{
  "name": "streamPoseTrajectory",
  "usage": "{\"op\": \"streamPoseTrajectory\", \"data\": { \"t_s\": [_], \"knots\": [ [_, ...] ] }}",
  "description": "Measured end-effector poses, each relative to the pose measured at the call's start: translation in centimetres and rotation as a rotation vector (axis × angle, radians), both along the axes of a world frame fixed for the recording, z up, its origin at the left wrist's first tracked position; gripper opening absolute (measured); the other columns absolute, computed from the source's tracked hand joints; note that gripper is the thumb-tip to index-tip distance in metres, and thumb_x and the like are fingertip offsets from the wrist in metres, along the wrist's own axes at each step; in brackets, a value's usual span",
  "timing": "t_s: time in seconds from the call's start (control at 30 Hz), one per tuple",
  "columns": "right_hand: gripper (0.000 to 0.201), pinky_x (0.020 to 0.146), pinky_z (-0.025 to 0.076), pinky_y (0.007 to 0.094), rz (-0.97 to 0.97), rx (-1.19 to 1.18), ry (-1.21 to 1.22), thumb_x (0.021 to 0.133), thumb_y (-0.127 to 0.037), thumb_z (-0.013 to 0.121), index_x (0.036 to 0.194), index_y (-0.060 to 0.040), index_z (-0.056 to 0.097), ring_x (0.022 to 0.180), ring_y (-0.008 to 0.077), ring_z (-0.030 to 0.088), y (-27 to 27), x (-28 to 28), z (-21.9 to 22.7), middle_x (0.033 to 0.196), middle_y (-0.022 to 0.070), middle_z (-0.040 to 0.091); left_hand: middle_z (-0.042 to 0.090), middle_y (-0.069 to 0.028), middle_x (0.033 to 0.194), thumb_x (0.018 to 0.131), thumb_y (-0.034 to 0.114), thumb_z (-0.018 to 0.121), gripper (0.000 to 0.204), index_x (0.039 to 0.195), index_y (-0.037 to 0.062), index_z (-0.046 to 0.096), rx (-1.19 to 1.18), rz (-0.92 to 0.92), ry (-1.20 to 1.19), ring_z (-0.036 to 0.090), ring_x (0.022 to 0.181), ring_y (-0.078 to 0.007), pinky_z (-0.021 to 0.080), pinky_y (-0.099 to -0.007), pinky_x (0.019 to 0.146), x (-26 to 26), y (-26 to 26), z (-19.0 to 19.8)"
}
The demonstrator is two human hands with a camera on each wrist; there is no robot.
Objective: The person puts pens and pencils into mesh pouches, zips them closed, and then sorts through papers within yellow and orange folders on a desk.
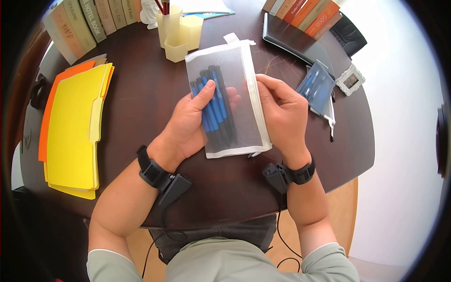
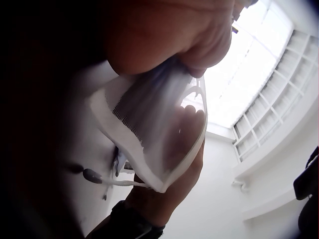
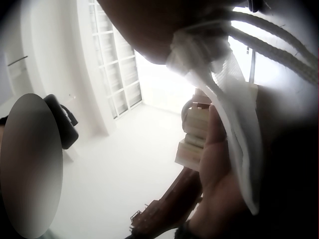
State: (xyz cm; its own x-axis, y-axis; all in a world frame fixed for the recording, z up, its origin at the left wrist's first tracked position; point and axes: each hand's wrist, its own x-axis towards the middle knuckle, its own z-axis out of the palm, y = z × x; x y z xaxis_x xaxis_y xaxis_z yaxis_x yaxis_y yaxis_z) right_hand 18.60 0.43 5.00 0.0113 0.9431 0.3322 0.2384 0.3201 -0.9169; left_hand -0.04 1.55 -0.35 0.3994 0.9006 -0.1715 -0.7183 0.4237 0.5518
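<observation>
Over the table, both hands hold a white mesh zipper pouch (image 1: 244, 117) with several blue-and-black pens (image 1: 213, 105) showing through it. My left hand (image 1: 183, 124) grips its left side, thumb pressed on the front over the pens and fingers behind the mesh. At the opposite side, my right hand (image 1: 285, 110) pinches the white zippered edge between thumb and curled fingers. From below, the left wrist view shows the pouch (image 2: 149, 144) with a zipper cord (image 2: 114, 181) dangling. In the right wrist view, the left hand (image 3: 217, 169) lies behind the pouch's edge (image 3: 244, 149).
Yellow folders (image 1: 73, 127) lie at the left, books (image 1: 70, 28) behind them. A cream pen holder (image 1: 181, 33) stands at the back. Toward the right are a dark laptop (image 1: 296, 42) under more books (image 1: 305, 14), a blue mesh pouch (image 1: 317, 89) and a small white frame (image 1: 350, 80).
</observation>
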Motion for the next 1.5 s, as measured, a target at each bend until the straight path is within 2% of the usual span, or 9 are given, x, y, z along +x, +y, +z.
{"op": "streamPoseTrajectory", "data": {
  "t_s": [0.17, 0.33, 0.67, 0.83, 0.93, 1.2, 1.33, 1.47, 1.5],
  "knots": [
    [0.027, 0.087, 0.053, 0.0285, 0.17, 0.008, 0.025, 0.098, -0.02, 0.074, 0.111, 0.003, 0.076, 0.105, 0.0152, 0.067, 0.4, 0.9, 0.2, 0.129, 0.0149, 0.068, 0.07, -0.0093, 0.119, 0.109, 0.04, 0.053, 0.043, 0.13, 0.0038, 0.059, -0.013, 0.066, -0.106, 0.068, 0.11, -0.023, 0.056, -0.0416, 0.099, -0.4, 0.2, -0.4],
    [0.024, 0.085, 0.053, 0.0307, 0.129, -0.163, -0.229, 0.093, -0.018, 0.077, 0.106, 0.0018, 0.076, 0.099, 0.0159, 0.069, -0.7, -0.1, 0.4, 0.119, 0.0112, 0.072, 0.07, -0.0057, 0.12, 0.108, 0.046, 0.052, 0.042, 0.127, 0.0094, 0.06, 0.075, 0.062, -0.143, 0.067, 0.113, -0.0204, 0.054, -0.0417, 0.103, -0.5, 0.4, -0.9],
    [0.018, 0.079, 0.057, 0.0302, 0.048, 0.717, -0.387, 0.085, 0.004, 0.077, 0.103, 0.0019, 0.075, 0.09, 0.0245, 0.072, -0.8, -1.4, -0.8, 0.114, 0.0169, 0.072, 0.067, -0.0011, 0.119, 0.097, 0.059, 0.064, 0.059, 0.133, 0.0141, 0.057, 0.133, -0.021, -0.095, 0.064, 0.113, -0.0158, 0.054, -0.0404, 0.1, 0.0, -1.0, 0.7],
    [0.039, 0.092, 0.055, 0.0348, 0.364, 0.379, 0.237, 0.106, -0.025, 0.056, 0.123, 0.0085, 0.065, 0.105, 0.0263, 0.068, -0.8, -0.2, -1.9, 0.131, 0.0187, 0.065, 0.069, 0.0001, 0.101, 0.095, 0.063, 0.063, 0.054, 0.118, 0.0136, 0.063, 0.14, -0.049, -0.103, 0.067, 0.097, -0.0145, 0.057, -0.038, 0.091, 0.2, -0.8, -0.6],
    [0.052, 0.086, 0.056, 0.0352, 0.408, 0.172, 0.656, 0.111, -0.039, 0.046, 0.132, 0.0054, 0.06, 0.101, 0.0262, 0.069, -0.1, 0.2, -2.5, 0.13, 0.0194, 0.065, 0.069, 0.0002, 0.101, 0.093, 0.066, 0.064, 0.058, 0.118, 0.0138, 0.064, 0.132, -0.086, -0.116, 0.067, 0.095, -0.014, 0.057, -0.0372, 0.089, 0.2, -0.8, -0.4],
    [0.041, 0.079, 0.056, 0.0289, 0.116, -0.009, 0.476, 0.111, -0.032, 0.05, 0.131, 0.0021, 0.061, 0.09, 0.0164, 0.069, 3.2, 1.8, -5.8, 0.11, 0.0116, 0.072, 0.07, 0.0002, 0.111, 0.089, 0.071, 0.064, 0.067, 0.122, 0.0131, 0.066, 0.132, -0.192, -0.121, 0.065, 0.103, -0.0141, 0.056, -0.0374, 0.094, 0.2, -0.8, -0.8],
    [0.033, 0.081, 0.056, 0.0275, -0.085, 0.115, 0.023, 0.109, -0.025, 0.056, 0.128, 0.0013, 0.061, 0.088, 0.0139, 0.067, 5.3, 0.2, -3.6, 0.106, 0.0087, 0.071, 0.071, -0.0006, 0.11, 0.088, 0.072, 0.064, 0.069, 0.122, 0.0121, 0.066, 0.166, -0.242, -0.134, 0.066, 0.104, -0.0149, 0.056, -0.0381, 0.093, 0.5, -0.4, -1.8],
    [0.04, 0.088, 0.055, 0.0306, 0.466, -0.121, 0.635, 0.103, -0.023, 0.064, 0.134, 0.0025, 0.059, 0.104, 0.0174, 0.067, 12.8, -0.8, -1.0, 0.12, 0.0113, 0.068, 0.071, -0.0018, 0.113, 0.086, 0.074, 0.066, 0.074, 0.125, 0.0111, 0.065, 0.22, -0.346, -0.163, 0.066, 0.107, -0.0157, 0.055, -0.0397, 0.096, -0.1, -0.9, -0.8],
    [0.045, 0.091, 0.055, 0.0323, 0.349, 0.058, 0.218, 0.103, -0.027, 0.065, 0.135, 0.0031, 0.058, 0.109, 0.0205, 0.066, 13.9, -2.0, 0.2, 0.125, 0.0139, 0.066, 0.071, -0.0021, 0.114, 0.086, 0.074, 0.066, 0.075, 0.126, 0.0109, 0.064, 0.245, -0.375, -0.183, 0.066, 0.107, -0.0159, 0.055, -0.0401, 0.097, -0.2, -1.0, -0.4]
  ]
}}
